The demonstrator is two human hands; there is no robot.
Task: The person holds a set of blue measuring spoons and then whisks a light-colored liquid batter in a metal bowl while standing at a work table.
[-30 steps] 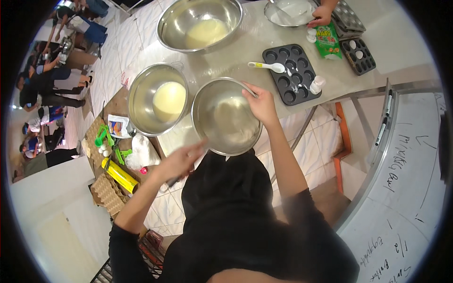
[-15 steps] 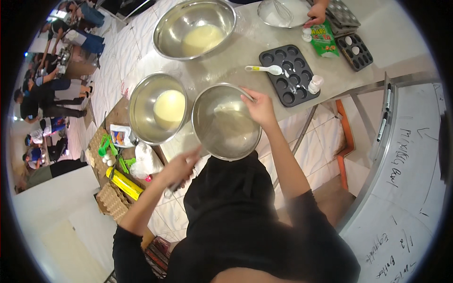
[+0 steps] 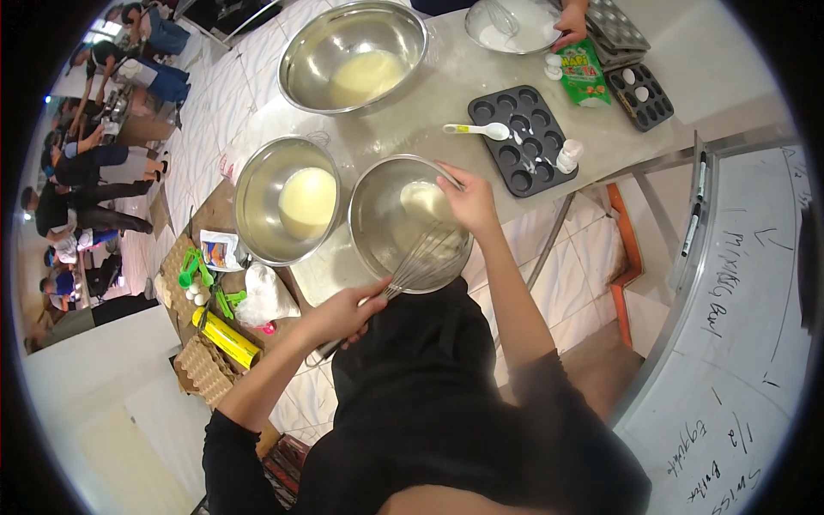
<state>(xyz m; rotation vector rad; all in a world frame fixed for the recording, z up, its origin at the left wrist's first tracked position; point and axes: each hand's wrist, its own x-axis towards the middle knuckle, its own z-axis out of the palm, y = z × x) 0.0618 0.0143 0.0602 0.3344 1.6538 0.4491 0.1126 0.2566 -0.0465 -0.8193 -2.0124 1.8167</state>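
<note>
My left hand (image 3: 345,316) is closed round the handle of a wire whisk (image 3: 427,255). The whisk's wires reach into a steel mixing bowl (image 3: 371,206) tilted toward me at the table's near edge. Inside the bowl lies a small amount of pale, whitish mixture (image 3: 424,199). My right hand (image 3: 469,202) grips this bowl's right rim, thumb over the edge. Just left of it stands a second steel bowl (image 3: 257,193) with pale yellow batter (image 3: 307,202).
Farther back are a large steel bowl (image 3: 300,69), a muffin tin (image 3: 524,107) with a white spoon (image 3: 489,130), and a green packet (image 3: 584,77). Another person's hand (image 3: 571,23) holds a bowl (image 3: 481,39). A whiteboard (image 3: 721,360) stands right; egg trays (image 3: 204,369) lie lower left.
The whisk, blurred before, now shows clearly with its wires inside the tilted bowl. My left hand has shifted slightly right. My right hand still holds the rim.
</note>
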